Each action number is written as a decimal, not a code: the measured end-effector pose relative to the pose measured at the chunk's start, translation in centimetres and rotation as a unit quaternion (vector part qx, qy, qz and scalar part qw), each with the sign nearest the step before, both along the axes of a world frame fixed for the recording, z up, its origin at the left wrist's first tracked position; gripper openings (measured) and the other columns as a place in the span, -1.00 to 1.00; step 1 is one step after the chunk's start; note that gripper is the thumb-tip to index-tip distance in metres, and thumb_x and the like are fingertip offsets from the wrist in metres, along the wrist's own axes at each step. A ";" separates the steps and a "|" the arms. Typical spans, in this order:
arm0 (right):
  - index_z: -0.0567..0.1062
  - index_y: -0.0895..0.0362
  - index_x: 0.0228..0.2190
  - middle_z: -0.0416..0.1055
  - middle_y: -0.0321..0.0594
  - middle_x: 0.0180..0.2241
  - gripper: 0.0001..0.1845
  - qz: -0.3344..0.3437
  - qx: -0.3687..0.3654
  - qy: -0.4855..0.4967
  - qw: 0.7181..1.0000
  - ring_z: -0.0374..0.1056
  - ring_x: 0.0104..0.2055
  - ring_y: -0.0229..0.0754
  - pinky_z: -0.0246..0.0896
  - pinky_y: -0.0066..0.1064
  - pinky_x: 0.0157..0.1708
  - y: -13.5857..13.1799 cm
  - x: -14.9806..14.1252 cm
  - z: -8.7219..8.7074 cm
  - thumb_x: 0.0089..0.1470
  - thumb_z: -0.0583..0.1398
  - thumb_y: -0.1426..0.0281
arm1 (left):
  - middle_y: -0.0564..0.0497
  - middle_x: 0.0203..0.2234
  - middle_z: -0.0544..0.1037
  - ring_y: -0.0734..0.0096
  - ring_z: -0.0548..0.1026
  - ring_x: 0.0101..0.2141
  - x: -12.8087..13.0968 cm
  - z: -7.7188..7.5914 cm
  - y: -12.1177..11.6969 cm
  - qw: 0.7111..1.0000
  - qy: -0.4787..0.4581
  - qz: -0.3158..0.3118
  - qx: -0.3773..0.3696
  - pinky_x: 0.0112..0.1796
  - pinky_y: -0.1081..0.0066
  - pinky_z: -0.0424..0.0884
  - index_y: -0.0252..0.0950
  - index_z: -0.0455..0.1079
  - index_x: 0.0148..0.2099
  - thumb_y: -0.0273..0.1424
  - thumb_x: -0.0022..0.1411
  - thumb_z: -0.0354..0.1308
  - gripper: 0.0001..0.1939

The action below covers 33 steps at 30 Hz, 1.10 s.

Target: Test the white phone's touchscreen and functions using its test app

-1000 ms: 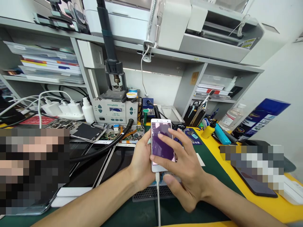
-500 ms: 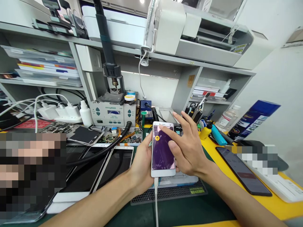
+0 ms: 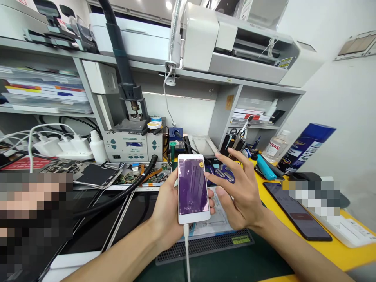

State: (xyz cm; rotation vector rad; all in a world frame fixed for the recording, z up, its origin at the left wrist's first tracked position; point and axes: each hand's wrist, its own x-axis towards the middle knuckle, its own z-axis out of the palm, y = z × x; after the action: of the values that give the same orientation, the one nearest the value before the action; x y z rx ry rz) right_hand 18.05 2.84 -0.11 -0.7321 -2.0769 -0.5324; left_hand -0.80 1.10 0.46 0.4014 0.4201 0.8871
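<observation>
A white smartphone [image 3: 193,188] is held upright over the bench in my left hand [image 3: 167,207], whose fingers wrap round its back and show at its right edge. Its screen glows purple, with pale patches along the edges and a round yellow icon near the top right corner. A white cable [image 3: 187,250] is plugged into its bottom end. My right hand [image 3: 241,192] is open, fingers spread, at the phone's right side. The index fingertip is at the screen's right edge below the icon; whether it touches I cannot tell.
Behind the phone stands a grey hot-air station [image 3: 133,145], its black hose [image 3: 129,190] crossing several dark screens at left. A circuit board tray [image 3: 143,172] lies before it. On the right are a black phone [image 3: 296,211], a blue spray can [image 3: 307,147] and a clear bottle [image 3: 276,147].
The yellow icon has gone from the screen's upper left to its top right. My right index finger has moved from the screen's top left to its right edge.
</observation>
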 end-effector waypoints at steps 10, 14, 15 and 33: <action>0.57 0.08 -0.17 0.29 -0.14 0.21 -0.58 0.086 0.004 -0.043 0.995 0.11 0.26 0.26 0.12 0.31 0.12 -1.5 -0.5 -0.2 -0.15 0.17 0.44 | -0.10 -0.46 0.59 0.29 0.56 -0.47 -0.1 0.3 0.0 0.999 0.016 0.014 -0.036 -0.38 0.36 0.48 -0.35 0.50 -0.23 -0.10 0.32 0.01 -0.57; 0.58 0.08 -0.22 0.34 -0.14 0.17 -0.60 0.105 -0.002 -0.036 0.994 0.17 0.23 0.24 0.14 0.30 0.11 -1.7 -0.5 -0.3 -0.17 0.16 0.45 | -0.15 -0.42 0.61 0.26 0.57 -0.45 -0.2 0.3 0.2 0.999 0.013 0.010 -0.050 -0.39 0.34 0.48 -0.38 0.51 -0.15 -0.09 0.33 -0.03 -0.53; 0.58 0.09 -0.24 0.35 -0.13 0.17 -0.61 0.111 -0.004 -0.031 0.993 0.18 0.22 0.24 0.14 0.30 0.10 -1.7 -0.5 -0.3 -0.17 0.15 0.46 | -0.15 -0.42 0.61 0.25 0.57 -0.45 -0.2 0.3 0.2 0.999 0.011 0.008 -0.049 -0.40 0.34 0.48 -0.38 0.51 -0.13 -0.09 0.33 -0.03 -0.53; 0.57 0.14 -0.18 0.27 -0.04 0.21 -0.61 0.151 -0.057 -0.057 0.985 0.13 0.24 0.23 0.09 0.28 0.13 -2.1 -1.3 -0.3 -0.09 0.12 0.41 | -0.14 -0.43 0.60 0.25 0.57 -0.42 -0.1 0.2 0.1 1.000 0.000 0.015 -0.025 -0.32 0.31 0.49 -0.36 0.53 -0.16 -0.08 0.35 -0.08 -0.50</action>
State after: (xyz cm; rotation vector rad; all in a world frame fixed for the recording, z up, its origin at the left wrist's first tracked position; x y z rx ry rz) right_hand 16.77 0.79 -0.37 -0.4463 -2.2886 -0.2923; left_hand -0.88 1.20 0.70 0.3504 0.4476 0.9045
